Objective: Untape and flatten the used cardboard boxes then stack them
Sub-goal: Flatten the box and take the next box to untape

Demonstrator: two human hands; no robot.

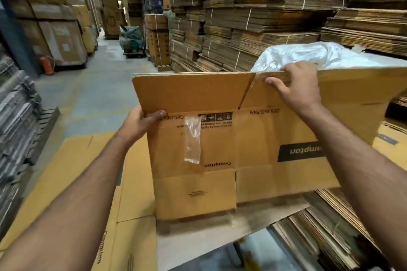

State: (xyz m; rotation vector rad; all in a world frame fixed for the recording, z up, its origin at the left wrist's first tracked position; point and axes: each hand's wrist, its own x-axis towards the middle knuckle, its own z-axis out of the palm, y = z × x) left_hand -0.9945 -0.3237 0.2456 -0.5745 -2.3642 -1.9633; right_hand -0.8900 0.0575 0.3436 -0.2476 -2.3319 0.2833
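A flattened ceiling-fan carton [242, 138] stands upright on a pile of flattened cartons [88, 182], its print upside down; smooth tan corrugated board, creased at the flap folds, holding nothing that can be seen; a strip of clear, wrinkled tape [192, 139] hangs down the carton's front left of its middle; more glossy tape [271, 77] clings to the carton's top edge; the left hand [141, 123] has its grip clamped on the carton's left edge, thumb on the front; the right hand [295, 86] pinches the carton's top edge at the tape; behind the carton lies crumpled white plastic sheeting [308, 55]; beyond the carton rise tied bundles of flat cardboard [253, 17], ridged at their edges.
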